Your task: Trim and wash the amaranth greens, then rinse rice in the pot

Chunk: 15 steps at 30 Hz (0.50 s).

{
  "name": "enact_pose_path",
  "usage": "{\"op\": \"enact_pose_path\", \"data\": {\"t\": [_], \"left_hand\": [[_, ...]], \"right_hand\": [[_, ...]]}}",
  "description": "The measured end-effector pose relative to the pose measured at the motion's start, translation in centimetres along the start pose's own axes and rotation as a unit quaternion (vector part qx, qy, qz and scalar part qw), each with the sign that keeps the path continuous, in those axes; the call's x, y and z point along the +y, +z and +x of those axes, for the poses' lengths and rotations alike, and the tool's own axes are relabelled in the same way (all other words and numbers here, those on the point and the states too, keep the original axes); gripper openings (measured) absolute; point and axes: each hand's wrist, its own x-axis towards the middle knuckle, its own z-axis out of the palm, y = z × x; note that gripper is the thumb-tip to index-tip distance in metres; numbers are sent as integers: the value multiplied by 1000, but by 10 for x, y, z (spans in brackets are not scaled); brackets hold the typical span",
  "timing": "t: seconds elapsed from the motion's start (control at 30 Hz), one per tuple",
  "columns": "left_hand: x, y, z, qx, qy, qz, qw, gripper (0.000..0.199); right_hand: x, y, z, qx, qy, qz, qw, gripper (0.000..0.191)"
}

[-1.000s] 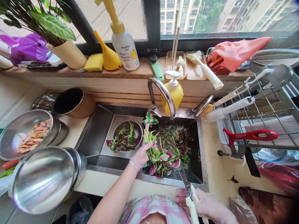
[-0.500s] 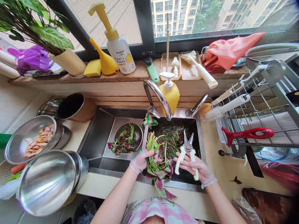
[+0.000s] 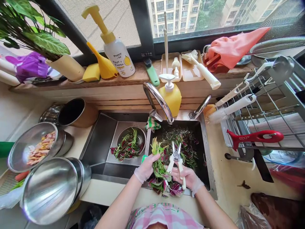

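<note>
Steel sink (image 3: 98, 140), field note: left hand (image 3: 145, 168), fingers closed around red-green leafy greens (image 3: 160, 171); right hand (image 3: 185, 178), fingers pinching white-handled kitchen shears (image 3: 176, 157), blades spread.

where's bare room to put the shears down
Bare counter runs right of the sink, below the rack, with one stray leaf. The counter strip before the sink is also open, as is the steel drainer left of the greens bowl. Crowded: the basin and the stacked bowls.
</note>
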Motion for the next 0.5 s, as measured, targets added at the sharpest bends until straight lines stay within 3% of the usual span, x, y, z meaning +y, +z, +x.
{"op": "enact_pose_path", "data": {"t": [0.2, 0.4, 0.5], "left_hand": [[-10, -8, -7, 37, 10, 14, 999, 41], [-22, -2, -5, -56, -14, -28, 998, 39], [-21, 0, 0, -61, 1, -45, 997, 34]], "right_hand": [[5, 6, -2, 25, -14, -3, 1000, 83], [7, 28, -4, 31, -62, 9, 998, 84], [0, 41, -12, -2, -83, 2, 997, 83]]}}
